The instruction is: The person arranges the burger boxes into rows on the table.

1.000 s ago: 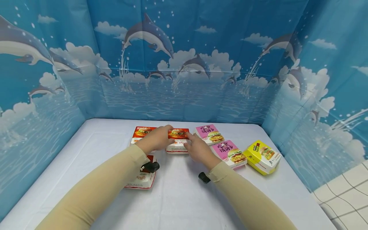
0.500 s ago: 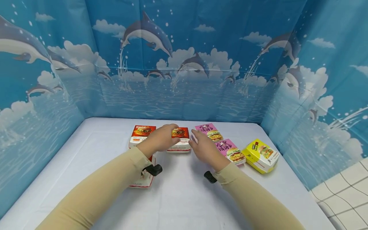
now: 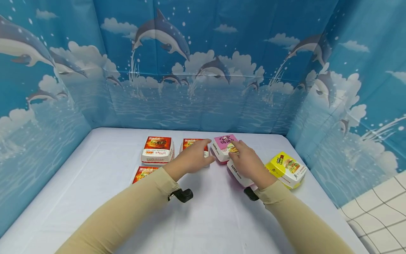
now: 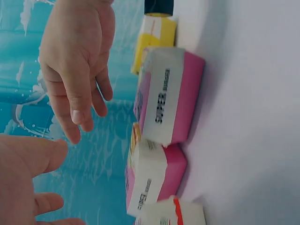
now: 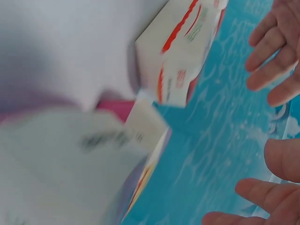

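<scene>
My left hand (image 3: 191,158) hovers over the middle red-and-white burger box (image 3: 191,141), partly hiding it. Its fingers are loosely extended and hold nothing. Over the two pink-and-white burger boxes hangs my right hand (image 3: 250,164), also without anything in its grasp. The far pink box (image 3: 220,150) lies right of the middle red one. The nearer pink box (image 3: 238,173) is largely covered by the right hand in the head view. From the left wrist, both the left hand (image 4: 33,178) and the right hand (image 4: 77,70) appear raised above the nearer pink box (image 4: 164,98).
A yellow burger box (image 3: 287,169) stands at the right. Two more red-and-white boxes, a far one (image 3: 157,151) and a near one (image 3: 142,173) partly behind the left forearm, are at the left. A dolphin-print curtain (image 3: 196,106) surrounds the white table (image 3: 206,225).
Both hands have moved to the right, from beside the middle red burger box toward the pink ones. The right hand has left the red box. The boxes stay about where they were.
</scene>
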Motion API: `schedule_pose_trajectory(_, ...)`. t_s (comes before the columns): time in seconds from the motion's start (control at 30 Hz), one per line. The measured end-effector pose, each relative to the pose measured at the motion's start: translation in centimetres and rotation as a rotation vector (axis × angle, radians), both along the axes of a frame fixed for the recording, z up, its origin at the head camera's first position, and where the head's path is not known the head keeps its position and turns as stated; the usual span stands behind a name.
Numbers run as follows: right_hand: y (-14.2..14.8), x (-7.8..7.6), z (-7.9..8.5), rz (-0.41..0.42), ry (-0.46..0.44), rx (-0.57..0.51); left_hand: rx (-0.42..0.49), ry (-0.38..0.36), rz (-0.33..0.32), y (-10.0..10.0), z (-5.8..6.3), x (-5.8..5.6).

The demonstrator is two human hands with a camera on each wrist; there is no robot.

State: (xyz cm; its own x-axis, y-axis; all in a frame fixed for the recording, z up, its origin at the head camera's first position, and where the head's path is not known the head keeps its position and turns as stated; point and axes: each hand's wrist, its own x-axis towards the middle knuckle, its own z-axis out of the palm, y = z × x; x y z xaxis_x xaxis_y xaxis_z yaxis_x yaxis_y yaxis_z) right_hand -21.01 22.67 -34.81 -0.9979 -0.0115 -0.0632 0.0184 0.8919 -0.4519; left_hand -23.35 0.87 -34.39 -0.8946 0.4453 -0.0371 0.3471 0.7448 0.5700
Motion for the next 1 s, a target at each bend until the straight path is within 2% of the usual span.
schedule_pose_trajectory(0.27, 3.3, 0.5, -0.5, -0.042, -0.022, 0.030, 0.067, -0.080, -0.002, 2.7, -1.4, 1.6)
schedule_pose_trajectory(0.5, 5.8, 0.7, -1.6, -0.053, -0.052, 0.029, 0.085, -0.107, 0.007, 5.1, -3.0, 3.1)
schedule_pose_trajectory(0.8, 7.0, 1.4, -3.1, -0.065, -0.086, 0.036, 0.145, -0.142, 0.014, 8.5, -5.4, 3.9)
schedule_pose_trajectory(1.0, 7.1, 1.5, -3.8, -0.056, -0.089, 0.051, 0.214, -0.185, 0.075, 10.6, -7.1, 4.2)
